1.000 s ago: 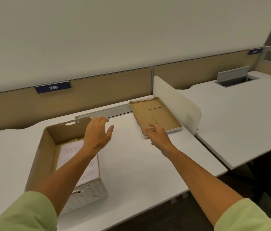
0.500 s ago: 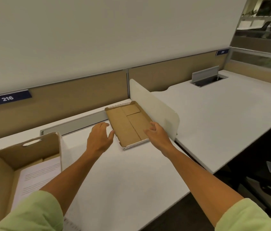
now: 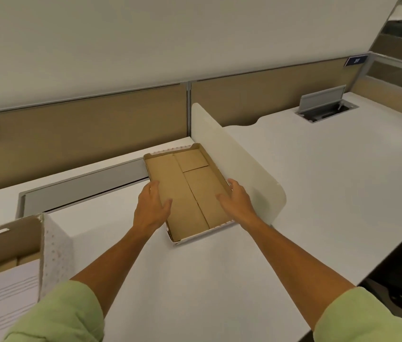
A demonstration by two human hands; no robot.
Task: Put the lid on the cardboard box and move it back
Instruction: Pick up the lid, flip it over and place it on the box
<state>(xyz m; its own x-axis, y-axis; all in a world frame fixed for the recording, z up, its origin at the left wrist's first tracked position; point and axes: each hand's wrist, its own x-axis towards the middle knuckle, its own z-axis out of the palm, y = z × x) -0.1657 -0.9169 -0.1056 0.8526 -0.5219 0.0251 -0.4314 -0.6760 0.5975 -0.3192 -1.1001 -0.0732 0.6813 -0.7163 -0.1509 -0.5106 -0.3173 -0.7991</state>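
Observation:
The cardboard lid (image 3: pixel 190 193) lies upside down on the white desk (image 3: pixel 195 280), brown inside up, close against a white divider. My left hand (image 3: pixel 152 208) clasps its left long rim, thumb inside and fingers outside. My right hand (image 3: pixel 237 201) clasps the right rim the same way. The lid still rests on the desk. The open cardboard box (image 3: pixel 10 233) stands at the lower left, cut off by the frame edge, with printed paper (image 3: pixel 2 294) inside it.
A white divider panel (image 3: pixel 239 169) stands upright just right of the lid. A grey cable cover (image 3: pixel 84 188) runs along the back of the desk under the beige partition (image 3: pixel 84 134). The neighbouring desk (image 3: pixel 330 181) has an open cable hatch (image 3: pixel 323 107).
My view has swung right, so the box has slid to the lower left. Both hands reached forward from above the desk and closed on the two long rims of the lid.

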